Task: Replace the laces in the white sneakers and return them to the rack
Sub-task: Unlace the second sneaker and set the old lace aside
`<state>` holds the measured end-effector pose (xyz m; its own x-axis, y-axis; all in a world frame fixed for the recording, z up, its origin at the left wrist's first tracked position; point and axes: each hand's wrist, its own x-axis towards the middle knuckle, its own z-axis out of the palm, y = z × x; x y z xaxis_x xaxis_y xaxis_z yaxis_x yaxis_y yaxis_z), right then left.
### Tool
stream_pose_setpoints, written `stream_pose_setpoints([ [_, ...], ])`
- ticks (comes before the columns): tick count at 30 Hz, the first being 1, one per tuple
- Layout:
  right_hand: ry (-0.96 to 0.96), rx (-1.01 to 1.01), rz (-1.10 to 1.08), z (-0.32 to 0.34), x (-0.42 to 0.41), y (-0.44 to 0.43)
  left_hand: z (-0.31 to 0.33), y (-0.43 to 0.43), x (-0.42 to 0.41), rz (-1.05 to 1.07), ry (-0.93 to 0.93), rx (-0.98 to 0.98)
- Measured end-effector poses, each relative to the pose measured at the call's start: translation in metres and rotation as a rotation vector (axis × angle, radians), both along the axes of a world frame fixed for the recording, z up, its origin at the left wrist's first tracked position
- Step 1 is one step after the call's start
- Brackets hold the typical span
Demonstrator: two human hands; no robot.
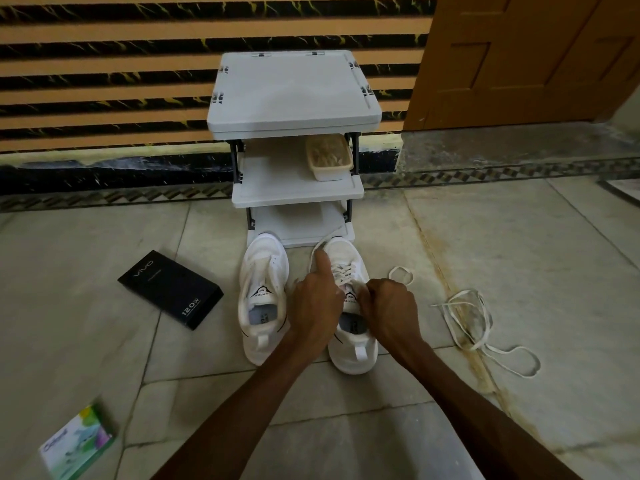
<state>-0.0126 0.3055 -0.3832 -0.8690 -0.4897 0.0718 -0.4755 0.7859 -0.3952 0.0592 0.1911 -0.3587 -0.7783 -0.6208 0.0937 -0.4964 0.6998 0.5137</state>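
Note:
Two white sneakers stand on the floor in front of the white rack (297,194), toes toward it. The left sneaker (264,299) has no lace in its eyelets. The right sneaker (348,355) has a white lace (343,271) crossed through its lower eyelets. My left hand (317,303) is curled beside that shoe's tongue, with one finger or the thumb stretched forward along a lace end that loops toward the rack. My right hand (389,308) is curled at the shoe's right side; what it grips is hidden. Loose white laces (467,320) lie on the floor to the right.
A black phone box (170,289) lies left of the sneakers. A green and white carton (78,441) sits at the lower left. A beige tub (329,155) stands on the rack's middle shelf. A small lace loop (401,274) lies right of the shoe. A wooden door (519,57) is at the right.

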Motion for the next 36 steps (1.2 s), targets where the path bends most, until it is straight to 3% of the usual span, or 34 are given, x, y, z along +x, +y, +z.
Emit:
stream_pose_setpoints([
  [4,-0.323,-0.408,-0.224,-0.009,-0.008,0.009,0.0,-0.014,0.006,0.229,0.11,0.334],
  [6,-0.395,-0.498,-0.307,-0.012,-0.006,0.009,-0.002,-0.015,0.006,0.234,0.102,0.367],
  [8,-0.253,-0.448,-0.248,-0.01,0.0,0.006,-0.002,-0.015,0.006,0.192,0.093,0.367],
  [10,-0.071,-0.267,-0.051,0.001,0.006,0.001,-0.002,-0.015,0.008,0.134,0.093,0.331],
  [13,-0.017,0.034,0.188,0.008,0.007,-0.005,0.0,-0.013,0.013,0.088,0.098,0.266],
  [20,-0.049,0.053,0.365,0.009,0.005,-0.008,0.003,-0.008,0.022,0.116,0.09,0.255],
  [22,-0.092,-0.086,0.332,0.003,0.002,-0.011,0.004,-0.007,0.026,0.151,0.071,0.268],
  [25,-0.305,-0.525,-0.033,-0.007,0.003,-0.01,0.0,-0.011,0.027,0.205,0.085,0.35],
  [28,-0.703,-0.811,-0.309,0.001,0.004,-0.009,0.0,-0.01,0.027,0.192,0.077,0.348],
  [30,-0.741,-0.694,-0.234,0.008,0.0,-0.011,0.003,-0.009,0.027,0.165,0.075,0.329],
  [33,-0.34,-0.21,0.032,0.017,-0.008,-0.016,0.005,-0.009,0.029,0.129,0.08,0.307],
  [36,-0.043,0.08,0.222,0.026,0.0,-0.022,0.007,-0.008,0.029,0.111,0.065,0.286],
])
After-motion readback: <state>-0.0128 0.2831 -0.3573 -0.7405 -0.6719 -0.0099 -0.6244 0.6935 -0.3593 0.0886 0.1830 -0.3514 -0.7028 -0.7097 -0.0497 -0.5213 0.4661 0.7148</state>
